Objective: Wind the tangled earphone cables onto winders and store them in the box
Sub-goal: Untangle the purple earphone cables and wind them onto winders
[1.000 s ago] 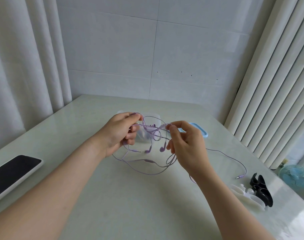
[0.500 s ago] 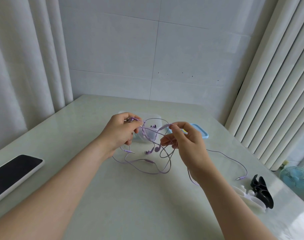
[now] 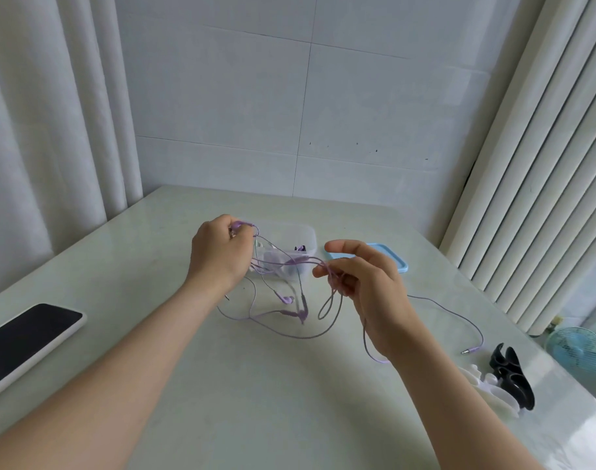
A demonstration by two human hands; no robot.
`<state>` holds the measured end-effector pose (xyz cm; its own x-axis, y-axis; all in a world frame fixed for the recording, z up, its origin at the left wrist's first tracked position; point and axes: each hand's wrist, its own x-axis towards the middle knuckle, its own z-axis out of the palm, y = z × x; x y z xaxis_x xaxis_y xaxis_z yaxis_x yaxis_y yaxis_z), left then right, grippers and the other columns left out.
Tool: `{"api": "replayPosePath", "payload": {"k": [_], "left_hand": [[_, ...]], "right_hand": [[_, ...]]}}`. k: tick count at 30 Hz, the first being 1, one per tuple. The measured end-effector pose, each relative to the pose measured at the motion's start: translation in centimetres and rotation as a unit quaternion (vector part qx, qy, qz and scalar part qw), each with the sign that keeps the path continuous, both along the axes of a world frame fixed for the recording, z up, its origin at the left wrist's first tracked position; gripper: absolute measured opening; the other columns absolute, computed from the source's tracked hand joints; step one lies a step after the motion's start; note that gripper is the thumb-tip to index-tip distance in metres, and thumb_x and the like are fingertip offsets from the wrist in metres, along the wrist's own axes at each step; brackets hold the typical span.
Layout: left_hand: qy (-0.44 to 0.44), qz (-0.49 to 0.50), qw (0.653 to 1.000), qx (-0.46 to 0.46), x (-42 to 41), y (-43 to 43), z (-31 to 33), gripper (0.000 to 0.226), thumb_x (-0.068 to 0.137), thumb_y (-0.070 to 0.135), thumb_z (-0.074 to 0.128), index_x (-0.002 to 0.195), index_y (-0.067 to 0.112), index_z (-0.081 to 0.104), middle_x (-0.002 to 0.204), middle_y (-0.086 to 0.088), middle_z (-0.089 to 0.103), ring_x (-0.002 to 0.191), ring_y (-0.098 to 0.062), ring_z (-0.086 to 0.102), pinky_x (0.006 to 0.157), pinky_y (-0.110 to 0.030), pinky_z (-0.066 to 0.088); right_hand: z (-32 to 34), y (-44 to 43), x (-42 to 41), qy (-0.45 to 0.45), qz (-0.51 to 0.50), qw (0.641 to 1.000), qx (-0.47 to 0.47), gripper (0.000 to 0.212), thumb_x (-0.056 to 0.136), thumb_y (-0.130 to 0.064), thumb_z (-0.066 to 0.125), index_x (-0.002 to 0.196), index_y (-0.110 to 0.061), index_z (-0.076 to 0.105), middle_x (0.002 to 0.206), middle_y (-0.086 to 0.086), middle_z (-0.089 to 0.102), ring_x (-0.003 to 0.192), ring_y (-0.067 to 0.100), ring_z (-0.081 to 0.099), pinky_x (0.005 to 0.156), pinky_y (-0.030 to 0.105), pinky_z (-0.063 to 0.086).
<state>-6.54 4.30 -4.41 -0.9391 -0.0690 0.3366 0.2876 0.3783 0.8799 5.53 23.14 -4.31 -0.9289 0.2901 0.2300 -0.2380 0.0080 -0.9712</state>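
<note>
The left hand (image 3: 222, 254) is pinching one end of the thin, tangled purple earphone cable (image 3: 283, 325) above the clear plastic box (image 3: 301, 234); the right hand (image 3: 368, 286) is gripping its loops, thumb raised.

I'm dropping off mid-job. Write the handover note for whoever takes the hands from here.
Left hand: grips one end of the purple earphone cable, raised above the table.
Right hand: pinches several loops of the same cable.
Cable: tangled, hanging between the hands; its plug lies on the table to the right.
Box: open, behind the hands, with the blue lid beside it.
Black winder and white winder: on the table at the right, with nothing wound on them.
Done: nothing wound yet.
Left: untangle, wind, store in the box.
</note>
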Motion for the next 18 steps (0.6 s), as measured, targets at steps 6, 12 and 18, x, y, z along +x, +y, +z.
{"api": "replayPosePath", "payload": {"k": [6,12,18], "left_hand": [[0.035,0.116,0.982,-0.141,0.3,0.1,-0.2,0.018,0.093,0.025,0.056,0.107,0.024,0.068,0.128,-0.007,0.042,0.124,-0.035,0.036,0.104,-0.043,0.031],[0.188,-0.041,0.971,-0.142,1.7,0.7,0.0,0.033,0.082,0.03,0.048,0.102,0.035,0.074,0.127,0.009,0.047,0.122,-0.019,0.036,0.094,-0.031,0.022],[0.163,-0.256,0.921,-0.244,2.4,1.3,-1.0,0.006,0.095,0.04,0.072,0.093,0.037,0.076,0.129,0.015,0.048,0.12,-0.013,0.037,0.106,-0.028,0.026]], "right_hand": [[-0.2,0.2,0.3,0.002,-0.004,0.998,0.061,0.028,0.09,0.003,0.062,0.112,-0.011,0.071,0.091,0.011,0.08,0.072,0.015,0.056,0.072,0.025,0.043],[-0.9,-0.1,0.0,0.062,-0.042,0.985,0.155,0.019,0.093,-0.009,0.076,0.107,-0.022,0.078,0.087,0.003,0.08,0.08,0.032,0.066,0.076,0.043,0.052],[-2.4,0.4,-1.1,0.113,-0.156,0.895,0.402,0.02,0.091,-0.015,0.08,0.103,-0.03,0.083,0.08,-0.011,0.066,0.074,0.005,0.052,0.069,0.011,0.037]]}}
